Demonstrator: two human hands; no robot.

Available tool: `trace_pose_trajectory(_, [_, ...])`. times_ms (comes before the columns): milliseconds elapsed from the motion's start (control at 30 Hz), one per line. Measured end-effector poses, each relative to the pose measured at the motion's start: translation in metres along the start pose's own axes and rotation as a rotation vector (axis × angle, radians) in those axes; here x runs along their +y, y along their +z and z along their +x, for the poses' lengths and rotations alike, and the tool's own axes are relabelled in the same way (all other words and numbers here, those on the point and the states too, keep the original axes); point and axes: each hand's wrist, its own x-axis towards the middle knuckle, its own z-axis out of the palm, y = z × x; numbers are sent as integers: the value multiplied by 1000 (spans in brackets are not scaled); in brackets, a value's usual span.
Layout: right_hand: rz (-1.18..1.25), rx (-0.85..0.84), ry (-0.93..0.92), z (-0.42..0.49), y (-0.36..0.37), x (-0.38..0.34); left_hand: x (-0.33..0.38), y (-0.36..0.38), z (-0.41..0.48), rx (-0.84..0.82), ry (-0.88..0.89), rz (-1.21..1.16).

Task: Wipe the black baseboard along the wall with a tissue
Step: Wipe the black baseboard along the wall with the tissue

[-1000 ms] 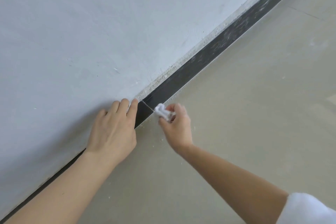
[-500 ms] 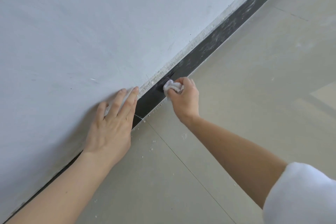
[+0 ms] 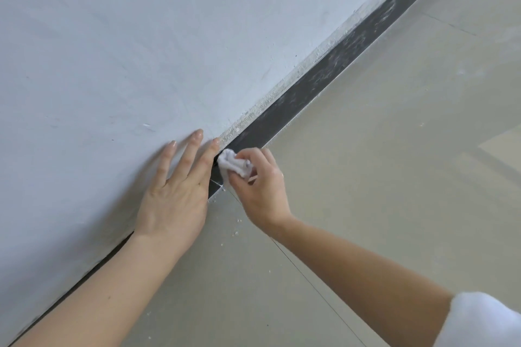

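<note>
Seen from the head camera, a crumpled white tissue [image 3: 232, 163] is pinched in the curled fingers of the right hand [image 3: 259, 186] and pressed against the black baseboard [image 3: 324, 79], at the foot of a pale grey wall [image 3: 141, 51]. The left hand [image 3: 174, 197] is laid flat on the wall just beside the tissue, its fingers straight and spread, with the forefinger lying along the top edge of the baseboard. Beyond the hands, the black strip is marked with pale dusty smears, and a rough, flaking line is seen along its upper edge. White specks [image 3: 236, 227] are scattered on the beige floor [image 3: 394, 177] below the right wrist, near a thin joint line [image 3: 310, 282]. A white sleeve [image 3: 485, 321] is seen on the right arm at the lower right corner.
</note>
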Motion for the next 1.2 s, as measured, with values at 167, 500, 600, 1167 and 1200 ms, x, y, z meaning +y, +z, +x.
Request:
trace_pose_trajectory(167, [79,83,66,38,-22,-15,-4,-1,-1,-30,0,34])
trace_pose_trajectory(500, [28,478,288,86,-73,18,-2,-3,0,-42,7,-22])
trace_pose_trajectory(600, [-10,317,233,54,-60,16,0,-3,0,-30,16,-11])
trace_pose_trajectory(1167, [18,442,223,93,-82,2,-1,-4,-4,-24,62,12])
trace_pose_trajectory(1200, [-2,382,205,84,-81,4,-2,-2,-5,0,55,9])
